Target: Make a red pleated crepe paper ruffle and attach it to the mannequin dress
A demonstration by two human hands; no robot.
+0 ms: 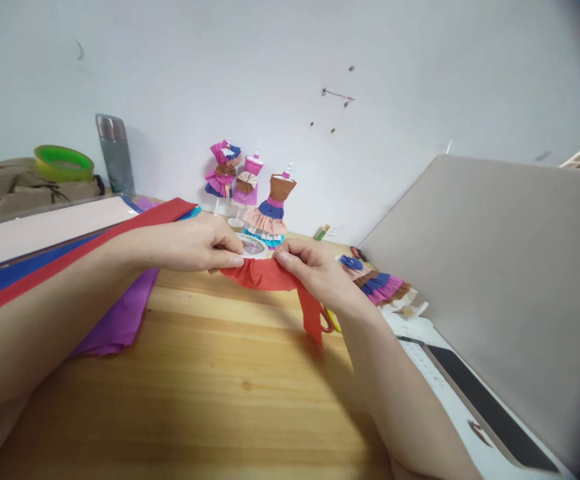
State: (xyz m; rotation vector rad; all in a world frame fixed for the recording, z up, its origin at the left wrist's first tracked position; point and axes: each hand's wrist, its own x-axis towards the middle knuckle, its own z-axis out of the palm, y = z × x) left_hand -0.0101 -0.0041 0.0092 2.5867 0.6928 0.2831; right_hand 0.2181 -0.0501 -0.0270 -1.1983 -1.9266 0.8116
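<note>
The red strip (270, 275), apparently crepe paper, is held raised over the back half of the desk (240, 400), short of the back edge where three dress forms (246, 190) stand. The fingers of the left hand (210, 243) pinch its left part; the fingers of the right hand (315, 267) grip its upper edge farther along. The span between shows soft folds, and a loose tail hangs below the right hand, in front of what appear to be scissors (332, 318). The step in hand reads as gathering the strip. Form small folds of equal depth with the right fingers, and secure each under the left thumb before taking the next. Maintain a level top edge so that the lower edge flares evenly. Apply firm pressure without pulling; thin paper may stretch or tear. Keep the tail untwisted and clear of the white ring (260, 254) just behind the hands.
</note>
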